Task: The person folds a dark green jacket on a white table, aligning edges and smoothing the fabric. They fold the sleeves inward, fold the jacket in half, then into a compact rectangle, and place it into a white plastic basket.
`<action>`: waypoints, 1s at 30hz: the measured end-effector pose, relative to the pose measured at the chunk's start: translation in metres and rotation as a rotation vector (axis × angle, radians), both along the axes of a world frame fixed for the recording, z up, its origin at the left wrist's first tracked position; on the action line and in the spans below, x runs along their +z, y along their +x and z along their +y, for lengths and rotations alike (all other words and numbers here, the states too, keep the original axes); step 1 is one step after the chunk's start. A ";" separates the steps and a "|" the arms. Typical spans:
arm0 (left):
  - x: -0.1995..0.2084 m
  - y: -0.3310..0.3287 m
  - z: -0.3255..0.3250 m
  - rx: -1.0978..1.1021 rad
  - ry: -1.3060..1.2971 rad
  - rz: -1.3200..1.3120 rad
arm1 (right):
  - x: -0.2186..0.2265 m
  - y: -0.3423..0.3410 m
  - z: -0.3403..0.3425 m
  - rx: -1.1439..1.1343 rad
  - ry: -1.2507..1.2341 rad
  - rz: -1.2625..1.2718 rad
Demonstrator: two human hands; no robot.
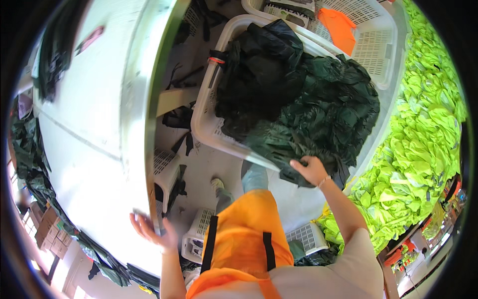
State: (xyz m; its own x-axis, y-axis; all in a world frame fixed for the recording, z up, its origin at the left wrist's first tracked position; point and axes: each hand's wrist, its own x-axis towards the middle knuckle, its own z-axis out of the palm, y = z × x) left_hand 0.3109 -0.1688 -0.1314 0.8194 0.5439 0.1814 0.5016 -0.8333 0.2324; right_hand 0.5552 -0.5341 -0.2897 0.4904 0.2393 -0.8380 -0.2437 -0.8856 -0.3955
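Note:
My right hand is closed on the near edge of a dark green, shiny fabric piece at the rim of a white plastic basket. The fabric blurs where it lies over the rim. A heap of the same thin dark fabric fills the basket, with a blacker bunch on its left. Beside the edge of the white table, my left hand has its fingers stretched apart. Something small and dark shows by those fingers, too unclear to name.
A second white basket behind holds an orange piece and a printed package. Lime-green fabric is piled along the right. More white baskets stand low by my legs. Dark strips lie under the table.

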 end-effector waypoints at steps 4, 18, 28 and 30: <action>0.021 -0.023 -0.004 -0.525 -0.337 0.197 | 0.149 -0.082 0.010 -0.335 0.362 0.090; 0.098 -0.110 -0.080 0.292 -2.549 -0.707 | 0.310 -0.268 0.044 0.806 0.584 -0.273; 0.255 -0.260 -0.009 -0.758 -1.380 -0.539 | 0.400 -0.288 0.179 0.713 1.309 -0.378; 0.286 -0.288 -0.005 -0.536 -1.148 -0.727 | 0.390 -0.345 0.202 0.840 1.202 0.208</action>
